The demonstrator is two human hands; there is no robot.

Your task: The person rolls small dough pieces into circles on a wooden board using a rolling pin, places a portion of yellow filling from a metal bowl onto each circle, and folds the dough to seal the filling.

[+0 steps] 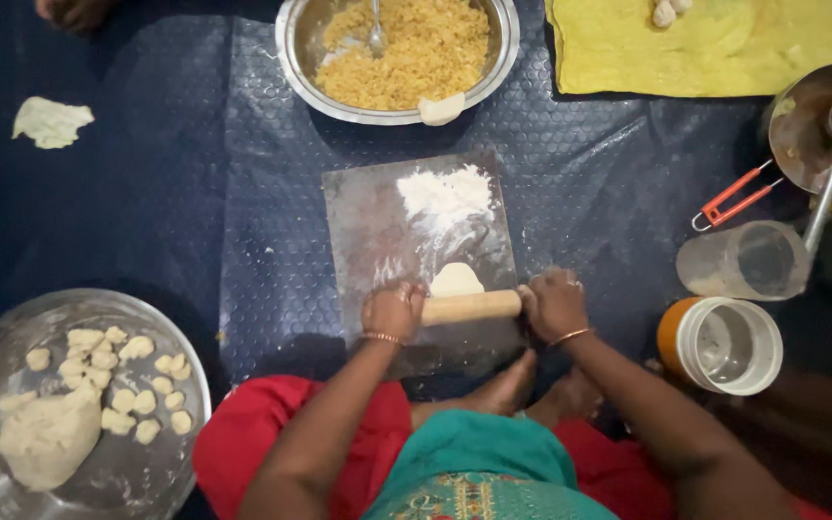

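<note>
Left hand: your left hand (392, 310) is curling its fingers down over the left end of the rolling pin (471, 306).
Right hand: your right hand (554, 303) is doing the same, fingers folded together over the right end.
Pin: it's lying crosswise near the board's (358, 217) front edge, sitting on the near edge of the dough disc (456, 279).
Flour: a white flour pile (446, 193) is sitting toward the board's far right corner.
Around you: filling bowl (397, 53) is sitting beyond the board's far edge, and a tray of dough balls (79, 404) is resting off to your left.
</note>
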